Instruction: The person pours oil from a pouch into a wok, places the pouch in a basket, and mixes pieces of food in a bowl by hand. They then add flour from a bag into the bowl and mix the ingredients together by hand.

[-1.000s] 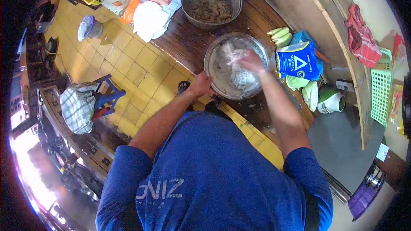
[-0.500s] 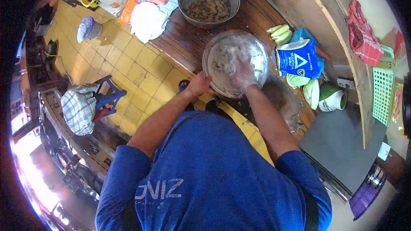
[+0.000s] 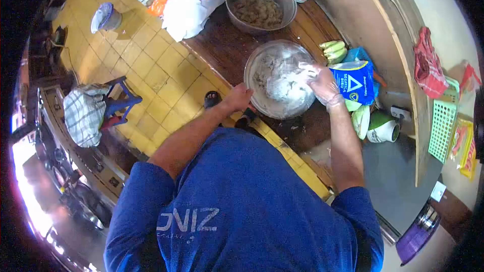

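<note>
Steel mixing bowl [image 3: 252, 84] holding a white, floury mixture [image 3: 285, 84] sits on the wooden table [image 3: 227, 45] straight ahead of me, between my two hands. My left hand [image 3: 239, 98] is clamped on its near-left rim, and my right hand [image 3: 325, 86], caked white, lies over the right rim with its fingers [image 3: 308, 68] pointing into the mix; I cannot tell whether they pinch anything. Just beside that hand stands a blue bag [image 3: 355, 80].

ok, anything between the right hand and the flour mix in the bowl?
Nothing visible. The right hand sits at the right rim of the metal bowl, reaching over the flour mix. The left hand holds the opposite rim; the blue bag lies outside.
</note>
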`<action>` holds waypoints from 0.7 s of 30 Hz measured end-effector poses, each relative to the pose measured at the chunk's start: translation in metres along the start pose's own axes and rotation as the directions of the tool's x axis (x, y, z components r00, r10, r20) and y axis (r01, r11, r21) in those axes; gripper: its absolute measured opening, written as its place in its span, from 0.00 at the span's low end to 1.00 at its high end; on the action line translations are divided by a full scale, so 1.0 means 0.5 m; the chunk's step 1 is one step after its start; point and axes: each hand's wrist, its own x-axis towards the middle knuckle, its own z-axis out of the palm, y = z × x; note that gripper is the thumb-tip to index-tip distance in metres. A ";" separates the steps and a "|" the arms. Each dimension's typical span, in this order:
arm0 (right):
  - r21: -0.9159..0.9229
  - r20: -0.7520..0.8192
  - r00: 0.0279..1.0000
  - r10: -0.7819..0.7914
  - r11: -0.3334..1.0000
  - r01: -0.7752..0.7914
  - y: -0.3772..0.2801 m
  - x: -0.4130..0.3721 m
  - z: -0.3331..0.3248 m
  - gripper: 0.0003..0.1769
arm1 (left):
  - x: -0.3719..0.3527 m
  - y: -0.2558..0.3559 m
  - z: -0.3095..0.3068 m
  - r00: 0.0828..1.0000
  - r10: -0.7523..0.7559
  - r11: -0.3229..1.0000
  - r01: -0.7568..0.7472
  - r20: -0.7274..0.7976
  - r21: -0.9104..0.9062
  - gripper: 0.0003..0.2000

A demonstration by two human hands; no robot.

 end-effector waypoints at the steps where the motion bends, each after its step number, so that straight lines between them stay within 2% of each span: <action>1: -0.085 -0.005 1.000 -0.019 0.996 0.019 -0.010 0.002 -0.006 0.24 | -0.005 0.010 -0.003 1.000 -0.004 1.000 0.004 -0.008 -0.010 0.15; 2: -0.169 -0.011 0.999 -0.039 0.985 0.037 -0.015 0.005 -0.009 0.23 | -0.009 0.030 -0.010 1.000 -0.025 1.000 0.025 -0.007 0.001 0.16; 3: -0.173 -0.006 0.999 -0.041 0.984 0.039 -0.012 0.011 -0.008 0.23 | -0.016 0.050 -0.018 0.999 -0.044 0.999 0.044 -0.004 0.014 0.19; 5: -0.062 -0.081 0.980 -0.184 0.982 0.180 0.012 0.026 0.007 0.22 | -0.008 0.020 -0.002 0.999 -0.018 0.998 0.016 -0.038 -0.062 0.19; 6: -0.169 -0.157 0.984 -0.082 0.984 0.055 0.035 0.032 0.027 0.22 | -0.002 0.002 0.006 0.997 0.005 0.991 -0.014 -0.071 -0.132 0.20; 7: -0.154 -0.036 0.998 -0.046 0.987 0.040 0.057 0.042 0.049 0.24 | -0.003 0.010 0.000 0.997 0.003 0.991 -0.013 -0.075 -0.133 0.20; 9: -0.330 0.051 0.972 -0.229 0.915 0.233 0.132 0.062 0.150 0.30 | -0.008 0.036 -0.011 0.993 -0.110 0.989 0.113 0.039 -0.099 0.21; 10: -0.569 0.022 0.999 -0.048 0.820 0.052 0.059 0.038 0.201 0.33 | -0.009 0.034 -0.009 0.993 -0.109 0.989 0.112 0.040 -0.099 0.21; 11: -0.760 -0.055 0.991 0.125 0.638 -0.123 -0.014 0.009 0.241 0.36 | -0.012 0.032 -0.003 0.996 -0.084 0.990 0.083 -0.004 -0.113 0.21; 12: -0.881 -0.180 0.982 -0.065 0.454 -0.132 0.080 0.028 0.304 0.40 | -0.011 0.032 0.002 0.997 -0.058 0.991 0.051 -0.051 -0.125 0.21; 13: -0.881 -0.183 0.981 -0.068 0.454 -0.133 0.077 0.043 0.288 0.40 | 0.000 0.018 0.007 0.997 -0.054 0.991 0.047 -0.053 -0.123 0.21; 14: -0.720 -0.138 0.990 0.014 0.685 -0.110 0.067 0.053 0.258 0.40 | 0.010 -0.003 0.015 0.994 0.011 0.993 -0.023 -0.106 -0.113 0.21; 15: -0.499 -0.069 0.994 0.088 0.860 -0.111 0.059 0.052 0.229 0.40 | 0.013 -0.026 0.028 0.986 0.074 0.991 -0.090 -0.151 -0.102 0.20; 16: -0.438 -0.025 0.989 0.149 0.887 -0.145 0.039 0.050 0.193 0.38 | -0.010 0.020 0.006 0.986 0.076 0.990 -0.092 -0.146 -0.103 0.20; 17: -0.466 -0.161 0.986 0.043 0.877 -0.115 0.023 0.042 0.171 0.34 | -0.052 0.116 -0.041 0.999 -0.009 0.997 0.006 -0.042 -0.079 0.17; 18: -0.472 -0.138 0.990 0.038 0.876 -0.100 0.043 0.041 0.145 0.33 | -0.077 0.171 -0.066 0.993 -0.101 0.993 0.104 0.060 -0.048 0.15; 21: -0.515 -0.144 0.989 -0.046 0.856 -0.035 0.020 0.023 0.076 0.31 | -0.046 0.121 -0.042 0.990 -0.140 0.989 0.140 0.010 -0.042 0.15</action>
